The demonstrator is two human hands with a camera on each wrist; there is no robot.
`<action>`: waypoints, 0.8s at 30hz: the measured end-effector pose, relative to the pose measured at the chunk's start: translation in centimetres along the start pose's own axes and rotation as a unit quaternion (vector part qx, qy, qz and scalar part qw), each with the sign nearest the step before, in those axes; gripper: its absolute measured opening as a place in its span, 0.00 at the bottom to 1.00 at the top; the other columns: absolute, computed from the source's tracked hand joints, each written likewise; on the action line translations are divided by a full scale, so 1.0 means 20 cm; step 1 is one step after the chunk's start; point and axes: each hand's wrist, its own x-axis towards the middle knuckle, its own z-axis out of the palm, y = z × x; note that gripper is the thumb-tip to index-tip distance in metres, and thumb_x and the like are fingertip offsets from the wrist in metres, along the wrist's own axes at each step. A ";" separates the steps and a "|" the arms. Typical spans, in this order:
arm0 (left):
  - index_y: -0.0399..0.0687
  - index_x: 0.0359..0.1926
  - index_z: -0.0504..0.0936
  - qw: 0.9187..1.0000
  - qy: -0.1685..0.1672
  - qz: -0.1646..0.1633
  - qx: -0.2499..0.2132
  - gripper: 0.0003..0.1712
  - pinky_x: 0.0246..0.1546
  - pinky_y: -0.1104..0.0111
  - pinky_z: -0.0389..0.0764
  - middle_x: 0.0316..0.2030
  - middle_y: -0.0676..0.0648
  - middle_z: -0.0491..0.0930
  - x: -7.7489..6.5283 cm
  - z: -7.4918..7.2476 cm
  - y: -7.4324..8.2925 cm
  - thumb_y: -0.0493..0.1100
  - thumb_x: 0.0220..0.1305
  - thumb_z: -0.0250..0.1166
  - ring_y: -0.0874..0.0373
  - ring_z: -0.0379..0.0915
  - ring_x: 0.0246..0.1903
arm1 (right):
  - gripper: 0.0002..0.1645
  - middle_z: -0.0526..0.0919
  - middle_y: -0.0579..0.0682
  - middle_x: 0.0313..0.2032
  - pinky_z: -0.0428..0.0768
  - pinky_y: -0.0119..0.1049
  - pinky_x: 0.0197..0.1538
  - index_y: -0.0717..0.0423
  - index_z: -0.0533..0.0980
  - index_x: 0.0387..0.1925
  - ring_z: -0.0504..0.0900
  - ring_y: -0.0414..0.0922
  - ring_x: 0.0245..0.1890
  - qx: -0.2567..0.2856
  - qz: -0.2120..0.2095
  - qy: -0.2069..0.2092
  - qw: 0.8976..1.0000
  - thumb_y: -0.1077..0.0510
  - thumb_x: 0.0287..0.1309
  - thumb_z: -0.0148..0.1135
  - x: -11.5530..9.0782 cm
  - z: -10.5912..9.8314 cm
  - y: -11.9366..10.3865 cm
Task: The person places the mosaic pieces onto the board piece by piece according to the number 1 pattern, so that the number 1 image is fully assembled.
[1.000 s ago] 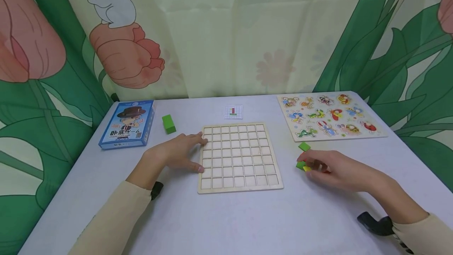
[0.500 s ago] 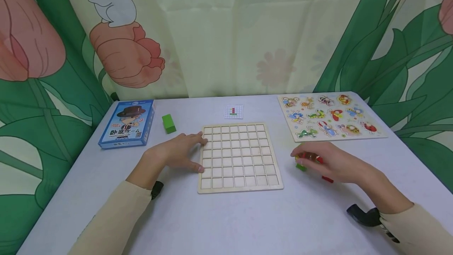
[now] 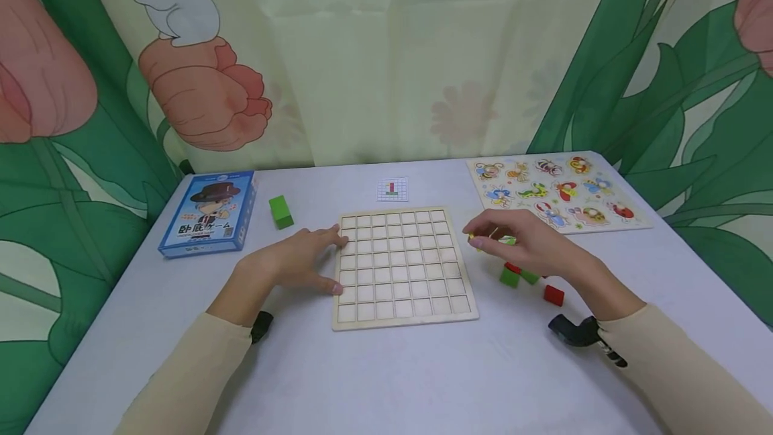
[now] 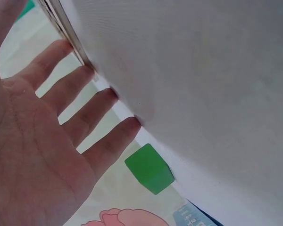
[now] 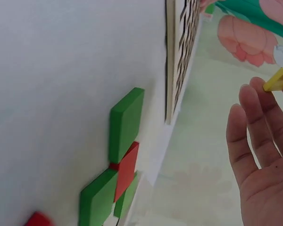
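My right hand pinches a small yellow block between thumb and fingertip, raised off the table just right of the wooden grid board. Below and beside this hand lie green blocks and red blocks; the forearm and hand cover some of them in the head view. My left hand rests at the board's left edge, thumb and fingertips touching it. In the left wrist view its fingers are spread and hold nothing.
A small card with a printed grid pattern lies behind the board. A long green block sits at left, near a blue box. An insect picture board lies at the back right of the white table.
From over the loose blocks, my right hand has moved left and away from me, now carrying the yellow block. More green and red blocks have come into sight. The left hand stays on the board.
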 end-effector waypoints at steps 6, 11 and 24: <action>0.63 0.77 0.64 1.000 0.001 0.010 -0.002 0.55 0.72 0.43 0.64 0.81 0.48 0.49 -0.01 0.00 -0.01 0.70 0.51 0.76 0.41 0.52 0.77 | 0.13 0.87 0.46 0.45 0.84 0.34 0.49 0.45 0.82 0.52 0.84 0.38 0.43 0.016 0.003 -0.007 1.000 0.60 0.69 0.66 0.09 0.02 -0.01; 0.62 0.77 0.64 1.000 0.001 0.000 0.002 0.56 0.71 0.41 0.64 0.81 0.47 0.52 -0.02 -0.02 0.00 0.69 0.51 0.77 0.40 0.52 0.77 | 0.11 0.86 0.42 0.45 0.84 0.35 0.49 0.46 0.82 0.51 0.84 0.39 0.43 0.040 -0.007 -0.004 0.999 0.59 0.70 0.65 0.22 0.06 -0.01; 0.58 0.77 0.64 1.000 -0.004 0.015 0.005 0.57 0.72 0.41 0.63 0.81 0.44 0.50 -0.01 -0.02 0.00 0.70 0.51 0.76 0.37 0.53 0.76 | 0.08 0.86 0.48 0.40 0.83 0.42 0.47 0.50 0.81 0.49 0.82 0.42 0.40 0.076 -0.008 -0.037 0.996 0.57 0.71 0.64 0.44 0.17 -0.03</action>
